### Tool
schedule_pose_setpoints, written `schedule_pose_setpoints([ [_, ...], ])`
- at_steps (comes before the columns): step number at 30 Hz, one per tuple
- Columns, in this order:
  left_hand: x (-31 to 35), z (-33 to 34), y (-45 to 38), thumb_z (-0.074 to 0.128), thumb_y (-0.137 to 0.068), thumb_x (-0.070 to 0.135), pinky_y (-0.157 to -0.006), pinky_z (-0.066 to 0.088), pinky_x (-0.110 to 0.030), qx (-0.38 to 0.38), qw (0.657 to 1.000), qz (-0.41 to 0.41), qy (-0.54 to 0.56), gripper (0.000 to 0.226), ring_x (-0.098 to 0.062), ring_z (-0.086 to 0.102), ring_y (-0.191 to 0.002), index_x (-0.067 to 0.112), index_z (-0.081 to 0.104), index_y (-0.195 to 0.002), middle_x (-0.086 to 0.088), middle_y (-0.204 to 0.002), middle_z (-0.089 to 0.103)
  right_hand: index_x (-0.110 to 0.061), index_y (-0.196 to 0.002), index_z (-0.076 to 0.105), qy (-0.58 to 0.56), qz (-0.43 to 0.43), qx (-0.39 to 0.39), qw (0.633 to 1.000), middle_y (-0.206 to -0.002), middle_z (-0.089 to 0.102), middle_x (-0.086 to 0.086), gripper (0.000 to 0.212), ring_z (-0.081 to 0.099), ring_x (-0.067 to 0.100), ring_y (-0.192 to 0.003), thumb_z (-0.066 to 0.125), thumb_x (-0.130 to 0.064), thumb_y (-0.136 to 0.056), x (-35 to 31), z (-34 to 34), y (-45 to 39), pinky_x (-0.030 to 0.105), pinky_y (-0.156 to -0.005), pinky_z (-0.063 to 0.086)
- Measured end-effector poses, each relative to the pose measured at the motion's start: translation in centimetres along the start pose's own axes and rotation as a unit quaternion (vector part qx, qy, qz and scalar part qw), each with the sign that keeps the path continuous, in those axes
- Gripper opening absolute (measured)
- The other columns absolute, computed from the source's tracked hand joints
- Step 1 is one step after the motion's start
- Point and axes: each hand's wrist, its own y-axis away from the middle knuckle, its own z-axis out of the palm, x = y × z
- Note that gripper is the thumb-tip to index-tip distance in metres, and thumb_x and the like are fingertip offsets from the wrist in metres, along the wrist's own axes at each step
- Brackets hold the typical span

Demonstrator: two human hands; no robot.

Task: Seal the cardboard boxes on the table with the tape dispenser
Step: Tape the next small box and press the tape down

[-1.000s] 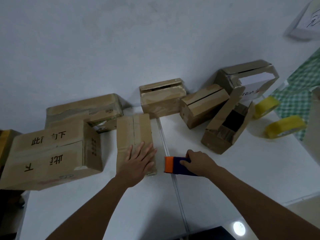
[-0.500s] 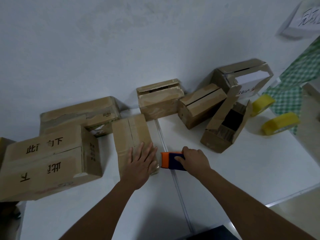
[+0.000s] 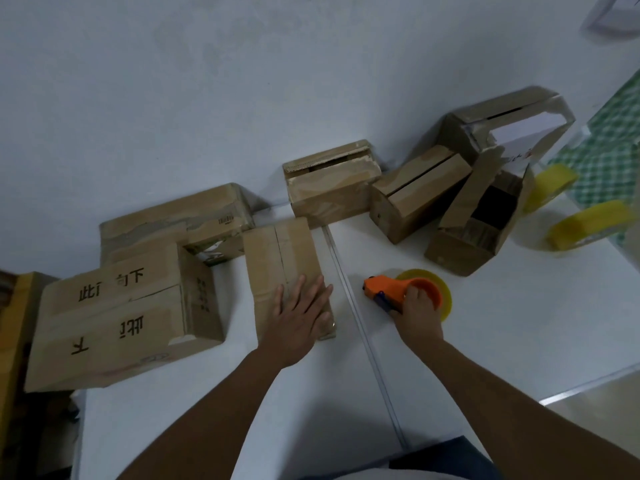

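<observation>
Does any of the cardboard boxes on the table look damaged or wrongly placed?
Yes. The open box at the right leans askew, its flaps standing up and its dark inside showing. The box by the wall has a torn, ragged top edge. The small box under the left hand lies flat and looks intact.

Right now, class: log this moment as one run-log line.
left hand: flat on small box | right hand: grips tape dispenser beside it | seam: untaped

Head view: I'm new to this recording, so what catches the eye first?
The orange tape dispenser, gripped by the right hand on the white table. Left of it, the left hand presses flat on a small closed box. Two yellow tape rolls lie far right.
</observation>
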Motion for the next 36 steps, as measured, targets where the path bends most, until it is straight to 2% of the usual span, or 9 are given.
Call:
schedule_pose_setpoints([
  [3, -0.1, 0.0, -0.1, -0.013, -0.095, 0.056, -0.114, -0.026, -0.043, -0.001, 1.000, -0.001, 0.002, 0.057, -0.015, -0.029, -0.147, 0.039, -0.020, -0.149, 0.015, -0.159, -0.026, -0.002, -0.121, 0.053, -0.139, -0.110, 0.101, 0.979, -0.117, 0.057, 0.013, 0.030, 0.054, 0.025, -0.105, 0.057, -0.006, -0.092, -2.1, 0.3, 2.0, 0.037, -0.089, 0.044],
  [6, -0.2, -0.1, -0.1, -0.010, -0.096, 0.056, -0.114, -0.026, -0.042, -0.008, 1.000, 0.002, 0.028, 0.055, -0.012, -0.031, -0.146, 0.043, -0.019, -0.149, 0.018, -0.158, -0.028, -0.010, -0.122, 0.056, -0.442, -0.033, -0.106, 0.890, -0.121, 0.062, 0.008, 0.028, 0.060, 0.020, -0.108, 0.046, -0.001, -0.098, -5.2, 0.5, 3.7, 0.034, -0.096, 0.049],
  [8, -0.3, -0.3, -0.2, -0.007, -0.095, 0.055, -0.113, -0.028, -0.040, -0.012, 0.999, 0.008, 0.048, 0.057, -0.009, -0.032, -0.145, 0.044, -0.016, -0.150, 0.020, -0.158, -0.027, -0.012, -0.121, 0.054, -0.545, 0.075, -0.227, 0.803, -0.118, 0.065, 0.009, 0.021, 0.063, 0.021, -0.108, 0.045, -0.018, -0.103, -5.9, 0.5, 4.0, 0.036, -0.098, 0.050],
  [9, -0.3, -0.4, -0.2, -0.005, -0.096, 0.054, -0.112, -0.029, -0.039, -0.012, 0.998, 0.008, 0.057, 0.058, -0.008, -0.032, -0.144, 0.043, -0.013, -0.152, 0.021, -0.158, -0.026, -0.010, -0.116, 0.057, -0.544, 0.085, -0.244, 0.799, -0.112, 0.068, 0.011, 0.022, 0.065, 0.023, -0.104, 0.046, -0.025, -0.103, -5.7, 0.6, 4.2, 0.036, -0.096, 0.051],
  [14, -0.3, -0.7, -0.1, 0.011, -0.104, 0.047, -0.113, -0.027, -0.038, -0.006, 0.997, 0.014, 0.077, 0.053, -0.006, -0.029, -0.145, 0.040, -0.004, -0.155, 0.023, -0.159, -0.022, -0.004, -0.092, 0.063, -0.506, 0.042, -0.173, 0.844, -0.082, 0.068, 0.008, 0.014, 0.064, 0.015, -0.076, 0.064, -0.018, -0.093, -4.4, 0.8, 4.8, 0.025, -0.072, 0.051],
  [19, -1.2, -1.1, 0.4, 0.022, -0.106, 0.042, -0.120, -0.018, -0.036, 0.031, 0.978, 0.033, 0.203, 0.050, 0.002, -0.014, -0.148, 0.028, 0.028, -0.153, 0.019, -0.163, 0.001, -0.009, -0.082, 0.063, -0.491, 0.003, -0.123, 0.863, -0.074, 0.065, 0.005, 0.012, 0.061, 0.012, -0.071, 0.062, -0.013, -0.093, -4.1, 1.6, 5.0, 0.021, -0.067, 0.048],
  [25, -3.0, -0.2, 1.1, 0.022, -0.098, 0.065, -0.118, -0.021, -0.031, 0.029, 0.989, 0.115, 0.089, 0.069, -0.004, -0.014, -0.150, 0.029, 0.016, -0.157, 0.014, -0.164, 0.003, -0.001, -0.088, 0.063, -0.468, -0.034, -0.101, 0.877, -0.077, 0.065, 0.007, 0.013, 0.062, 0.015, -0.076, 0.062, -0.012, -0.093, -4.0, 1.6, 5.0, 0.024, -0.076, 0.051],
  [31, -2.1, 1.1, 1.1, 0.029, -0.099, 0.055, -0.113, 0.032, -0.057, 0.102, 0.979, 0.122, -0.126, 0.068, -0.036, 0.035, -0.142, 0.010, 0.039, -0.149, -0.012, -0.154, 0.040, -0.004, -0.089, 0.065, -0.450, -0.037, -0.085, 0.888, -0.080, 0.070, 0.007, 0.012, 0.067, 0.020, -0.083, 0.063, -0.016, -0.093, -3.8, 2.0, 4.9, 0.026, -0.079, 0.051],
  [36, -1.5, 1.1, 1.1, 0.059, -0.084, 0.060, -0.104, 0.042, -0.059, 0.094, 0.972, 0.098, -0.193, 0.083, -0.039, 0.039, -0.140, 0.009, 0.044, -0.147, -0.014, -0.154, 0.040, -0.011, -0.083, 0.065, -0.409, -0.066, -0.047, 0.909, -0.081, 0.068, 0.000, 0.010, 0.063, 0.010, -0.082, 0.065, -0.016, -0.091, -3.6, 2.4, 4.8, 0.021, -0.077, 0.048],
])
